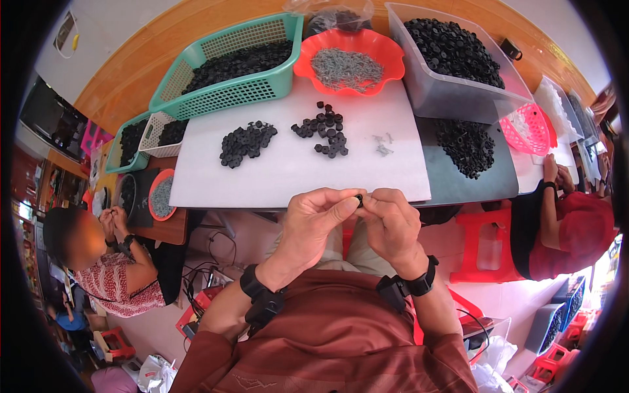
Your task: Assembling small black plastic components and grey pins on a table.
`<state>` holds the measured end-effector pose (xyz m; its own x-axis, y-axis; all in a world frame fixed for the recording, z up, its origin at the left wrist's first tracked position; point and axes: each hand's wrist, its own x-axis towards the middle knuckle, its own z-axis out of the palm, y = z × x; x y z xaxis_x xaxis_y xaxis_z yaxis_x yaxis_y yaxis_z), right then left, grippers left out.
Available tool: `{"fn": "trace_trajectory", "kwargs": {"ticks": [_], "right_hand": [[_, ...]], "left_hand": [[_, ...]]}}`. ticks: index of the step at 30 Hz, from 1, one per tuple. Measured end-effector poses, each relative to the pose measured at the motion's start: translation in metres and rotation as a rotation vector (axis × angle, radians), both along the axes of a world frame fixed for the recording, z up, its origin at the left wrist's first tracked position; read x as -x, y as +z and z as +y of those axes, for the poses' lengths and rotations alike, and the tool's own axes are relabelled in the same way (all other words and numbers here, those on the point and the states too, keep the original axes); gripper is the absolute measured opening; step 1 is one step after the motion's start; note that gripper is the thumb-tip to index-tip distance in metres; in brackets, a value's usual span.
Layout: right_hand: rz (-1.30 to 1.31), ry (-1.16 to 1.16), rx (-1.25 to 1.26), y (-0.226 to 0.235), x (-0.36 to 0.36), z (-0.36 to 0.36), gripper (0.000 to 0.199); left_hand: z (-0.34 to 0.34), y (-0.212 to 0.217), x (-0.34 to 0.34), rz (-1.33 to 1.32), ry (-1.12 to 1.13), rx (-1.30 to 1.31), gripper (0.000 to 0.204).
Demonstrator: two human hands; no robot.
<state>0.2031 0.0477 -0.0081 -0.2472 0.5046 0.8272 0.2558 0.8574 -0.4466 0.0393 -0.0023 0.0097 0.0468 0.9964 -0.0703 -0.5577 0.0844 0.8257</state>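
Note:
Just past the near edge of the table, my left hand [316, 221] and my right hand [395, 226] meet. Their thumbs and forefingers pinch a small round black part [360, 200] between them. Fingers cover most of it, so its exact kind cannot be made out. Beyond my hands lies a white mat [275, 180] with a loose heap of black round parts [247, 144] on the left. A second heap of black parts [327, 131] is in the middle, and a few thin grey metal pins [383, 145] lie to its right.
At the back stand a green basket [226, 98], a red scalloped bowl [394, 62] of metal pieces and a clear bin [452, 98]. Small black parts [466, 147] cover some of a dark mat on the right. A person [111, 262] works at left, another [570, 229] at right.

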Motion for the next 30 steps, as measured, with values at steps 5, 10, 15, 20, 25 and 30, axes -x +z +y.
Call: {"fn": "trace_trajectory", "kwargs": {"ticks": [5, 10, 15, 20, 25, 30], "right_hand": [[-0.072, -0.002, -0.068, -0.003, -0.004, 0.005, 0.031], [-0.052, 0.006, -0.062, -0.004, -0.005, 0.007, 0.031], [-0.093, 0.053, 0.042, 0.014, -0.007, 0.004, 0.030], [-0.135, 0.086, 0.336, 0.036, -0.020, 0.013, 0.017], [-0.316, -0.175, 0.252, 0.035, -0.034, 0.053, 0.011], [-0.514, -0.253, 0.220, 0.035, -0.033, 0.073, 0.013]], "left_hand": [[0.000, -0.005, -0.006, 0.026, 0.035, -0.017, 0.016], [0.000, -0.003, -0.007, 0.070, 0.045, -0.029, 0.017], [-0.003, 0.007, 0.001, 0.104, 0.035, -0.028, 0.018], [-0.006, 0.006, 0.010, 0.107, 0.085, -0.028, 0.019], [-0.007, 0.005, 0.009, 0.148, 0.107, -0.032, 0.019], [-0.008, 0.002, 0.009, 0.196, 0.115, -0.046, 0.019]]}}
